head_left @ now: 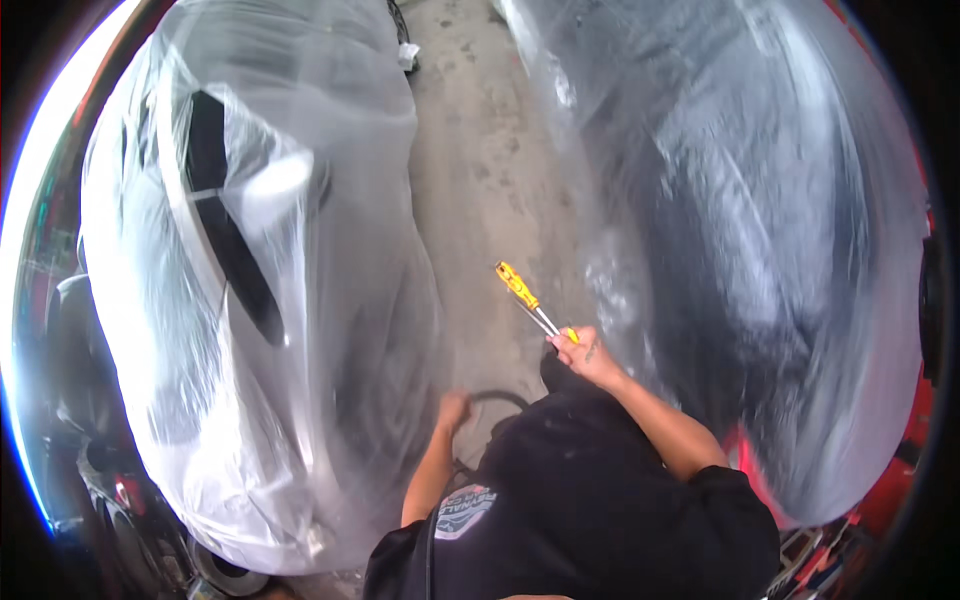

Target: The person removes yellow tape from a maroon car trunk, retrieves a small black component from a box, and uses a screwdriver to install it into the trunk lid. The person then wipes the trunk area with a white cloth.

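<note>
My right hand (pixel 588 355) is closed around what look like two screwdrivers. The yellow handle (pixel 518 284) of one points out over the floor, and thin metal shafts (pixel 545 320) run back to my fingers. A second bit of yellow (pixel 573 335) shows at the grip. Lower and to the left, my left hand (pixel 455 409) is curled like a fist beside the left car. A dark curved strip (pixel 500 396), perhaps a hose or trim, arcs rightward from its fingers. The hand appears to grip its end, though the fingers are small and slightly blurred.
A car under clear plastic sheeting (pixel 370 250) stands close on my left, with a dark opening (pixel 235 250) along it. Another plastic-draped car (pixel 740 220) is on my right. Between them runs a narrow concrete floor (pixel 470 150). Black cable (pixel 402 30) lies at the far end.
</note>
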`<state>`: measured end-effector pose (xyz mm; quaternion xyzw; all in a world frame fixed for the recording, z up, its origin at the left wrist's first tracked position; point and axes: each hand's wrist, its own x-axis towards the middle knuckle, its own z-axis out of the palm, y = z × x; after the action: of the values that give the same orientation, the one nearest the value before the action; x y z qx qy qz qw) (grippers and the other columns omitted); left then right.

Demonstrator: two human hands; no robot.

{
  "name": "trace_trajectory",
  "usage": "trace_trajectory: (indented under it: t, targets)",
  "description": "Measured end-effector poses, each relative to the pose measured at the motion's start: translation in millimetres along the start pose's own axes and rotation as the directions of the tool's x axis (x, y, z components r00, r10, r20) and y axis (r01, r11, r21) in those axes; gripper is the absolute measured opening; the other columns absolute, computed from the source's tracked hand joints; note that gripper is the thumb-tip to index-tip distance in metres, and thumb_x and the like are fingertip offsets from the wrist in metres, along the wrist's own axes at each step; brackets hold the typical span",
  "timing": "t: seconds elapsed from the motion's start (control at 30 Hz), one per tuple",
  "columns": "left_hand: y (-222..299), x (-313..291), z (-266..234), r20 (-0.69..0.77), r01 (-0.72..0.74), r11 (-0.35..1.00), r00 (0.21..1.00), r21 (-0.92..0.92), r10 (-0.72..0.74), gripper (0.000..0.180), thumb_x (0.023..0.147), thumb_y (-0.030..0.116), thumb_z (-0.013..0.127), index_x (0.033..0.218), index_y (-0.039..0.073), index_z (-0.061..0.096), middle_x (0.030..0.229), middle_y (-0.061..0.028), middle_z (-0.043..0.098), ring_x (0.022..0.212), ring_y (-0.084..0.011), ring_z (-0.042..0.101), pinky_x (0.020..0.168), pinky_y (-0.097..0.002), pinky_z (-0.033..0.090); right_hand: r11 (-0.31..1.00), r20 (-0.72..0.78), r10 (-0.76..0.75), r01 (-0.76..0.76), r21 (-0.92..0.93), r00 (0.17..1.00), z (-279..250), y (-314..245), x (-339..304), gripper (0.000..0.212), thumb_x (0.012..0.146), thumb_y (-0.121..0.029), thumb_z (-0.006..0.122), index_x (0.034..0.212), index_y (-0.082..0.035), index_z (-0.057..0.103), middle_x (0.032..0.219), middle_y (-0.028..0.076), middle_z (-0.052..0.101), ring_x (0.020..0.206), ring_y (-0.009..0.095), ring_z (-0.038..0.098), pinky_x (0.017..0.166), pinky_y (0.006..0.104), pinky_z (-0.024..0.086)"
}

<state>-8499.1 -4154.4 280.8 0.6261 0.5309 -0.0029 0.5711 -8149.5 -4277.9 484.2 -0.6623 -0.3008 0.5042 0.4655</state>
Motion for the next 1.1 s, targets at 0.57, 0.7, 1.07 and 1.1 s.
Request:
trace_trajectory:
  t: [0.57, 0.7, 1.07, 1.1]
  targets:
    - [465, 511, -231, -0.162, -0.096, 0.745, 0.987, -0.66, -0.016, 0.011, 0.09, 0.016, 0.057, 0.086, 0.007, 0.062, 0.068, -0.004, 0.059, 0.047, -0.0142, 0.055, 0.039, -0.0269, 0.039, 0.993, -0.059, -0.05, 0.056, 0.1, 0.997, -123, -275, 602, 0.027, 0.101, -0.023, 0.053, 0.109, -0.003, 0.068, 0.065, -0.004, 0.052, 0.05, 0.005, 0.045, 0.044, 0.0232, 0.036]
    - [681, 613, -274, 0.121, -0.068, 0.868, 0.982, -0.492, 0.146, 0.018, 0.094, 0.019, 0.058, 0.101, 0.004, 0.067, 0.075, -0.0037, 0.062, 0.047, -0.0117, 0.054, 0.038, -0.0244, 0.037, 0.978, -0.05, -0.206, 0.207, 0.022, 0.977, -172, -351, 714, 0.034, 0.102, -0.034, 0.052, 0.102, -0.004, 0.067, 0.063, -0.003, 0.052, 0.051, 0.006, 0.047, 0.046, 0.0251, 0.038]
    - [944, 946, -297, 0.237, -0.136, 0.761, 0.903, -0.634, 0.359, 0.025, 0.1, 0.023, 0.056, 0.108, 0.001, 0.065, 0.085, -0.0067, 0.068, 0.055, -0.0101, 0.057, 0.041, -0.0234, 0.039, 0.991, 0.076, -0.132, 0.132, 0.004, 0.988, -299, -437, 1102, 0.027, 0.102, -0.028, 0.052, 0.104, -0.005, 0.066, 0.066, -0.001, 0.055, 0.053, 0.007, 0.05, 0.048, 0.0255, 0.041]
    - [965, 973, -305, 0.2, -0.131, 0.717, 0.913, -0.685, 0.357, 0.024, 0.1, 0.023, 0.056, 0.105, 0.001, 0.065, 0.085, -0.007, 0.068, 0.056, -0.0102, 0.058, 0.041, -0.0232, 0.039, 0.992, 0.109, -0.13, 0.129, 0.014, 0.986, -310, -460, 1137, 0.027, 0.102, -0.029, 0.052, 0.104, -0.006, 0.065, 0.066, -0.001, 0.055, 0.052, 0.007, 0.05, 0.048, 0.0257, 0.041]
